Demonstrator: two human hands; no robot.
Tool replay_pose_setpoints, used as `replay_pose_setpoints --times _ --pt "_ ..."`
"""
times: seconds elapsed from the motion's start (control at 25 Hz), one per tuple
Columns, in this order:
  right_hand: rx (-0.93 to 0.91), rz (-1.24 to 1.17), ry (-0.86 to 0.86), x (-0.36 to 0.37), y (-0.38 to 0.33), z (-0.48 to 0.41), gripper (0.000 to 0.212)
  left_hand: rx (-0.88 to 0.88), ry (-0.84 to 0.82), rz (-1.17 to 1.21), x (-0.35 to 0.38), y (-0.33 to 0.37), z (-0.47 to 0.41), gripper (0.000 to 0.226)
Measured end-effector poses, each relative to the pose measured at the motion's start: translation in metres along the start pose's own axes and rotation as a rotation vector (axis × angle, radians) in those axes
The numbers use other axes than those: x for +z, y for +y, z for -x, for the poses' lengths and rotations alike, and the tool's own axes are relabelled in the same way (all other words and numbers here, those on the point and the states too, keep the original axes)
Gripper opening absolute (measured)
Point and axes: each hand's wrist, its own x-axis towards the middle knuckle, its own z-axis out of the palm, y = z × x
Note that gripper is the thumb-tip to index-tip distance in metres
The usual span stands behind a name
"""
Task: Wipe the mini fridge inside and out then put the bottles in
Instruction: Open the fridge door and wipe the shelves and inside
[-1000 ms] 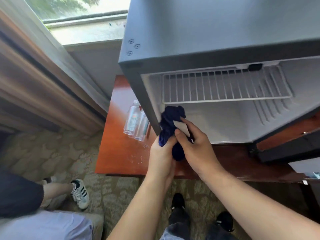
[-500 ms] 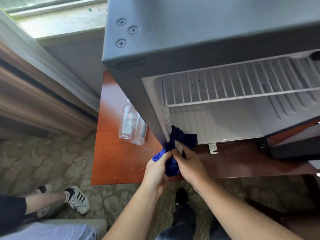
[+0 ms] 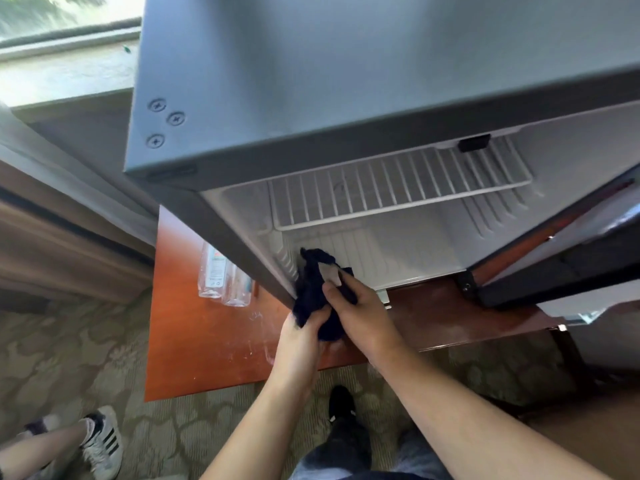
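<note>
Head view, hands: left hand [image 3: 301,337] and right hand [image 3: 363,317] both curl their fingers round the dark blue cloth [image 3: 311,289], bunching it into a wiping pad;
Cloth: held against the lower left front edge of the open mini fridge [image 3: 311,81], by its inner wall;
Bottles: clear water bottles [image 3: 221,275] sit on the wooden table [image 3: 207,341] left of the fridge, likely kept out until wiping ends;
Shelf: wire shelf [image 3: 381,192] spans the interior above the cloth

Two bottles [image 3: 212,271], one cloth [image 3: 311,289], one fridge [image 3: 311,81]

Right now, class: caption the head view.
Left hand and right hand grip a dark cloth at the open fridge, bottles beside it.
</note>
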Motion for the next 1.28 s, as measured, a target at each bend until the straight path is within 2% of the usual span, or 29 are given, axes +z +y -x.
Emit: replay_pose_setpoints --times 0.08,0.16,0.28,0.36,0.48,0.64,0.72,0.84,0.92,1.08,1.28 --pt "-0.072 -0.102 0.084 -0.016 -0.007 0.003 0.032 0.114 -0.015 -0.232 0.013 0.009 0.002 0.055" --pt "-0.088 -0.116 0.12 -0.038 -0.012 0.0 0.039 0.214 -0.085 -0.362 0.024 0.017 -0.003 0.063" --pt "0.146 -0.259 0.004 -0.071 -0.011 -0.006 0.068 0.186 -0.148 -0.466 0.034 0.015 -0.026 0.085" --pt "0.289 -0.384 -0.051 -0.088 -0.005 -0.005 0.075 0.136 -0.224 -0.682 0.044 0.004 -0.035 0.097" --pt "0.326 -0.494 -0.002 -0.109 0.012 0.001 0.067 0.144 -0.206 -1.079 0.067 -0.019 -0.051 0.107" --pt "0.339 -0.432 0.083 -0.143 0.03 0.012 0.058 0.105 -0.051 -1.128 0.108 -0.037 -0.08 0.115" --pt "0.352 -0.363 0.114 -0.164 0.038 0.022 0.053 0.145 0.042 -1.173 0.126 -0.046 -0.092 0.112" --pt "0.399 -0.325 0.133 -0.2 0.045 0.039 0.034 0.267 0.108 -1.259 0.15 -0.057 -0.105 0.096" --pt "0.436 -0.316 0.097 -0.223 0.048 0.051 0.027 0.305 0.095 -1.253 0.166 -0.063 -0.11 0.087" --pt "0.437 -0.269 0.081 -0.256 0.057 0.072 0.025 0.386 0.025 -1.285 0.205 -0.076 -0.109 0.073" --pt "0.441 -0.19 0.03 -0.275 0.063 0.081 0.028 0.417 -0.09 -1.39 0.208 -0.076 -0.103 0.071"
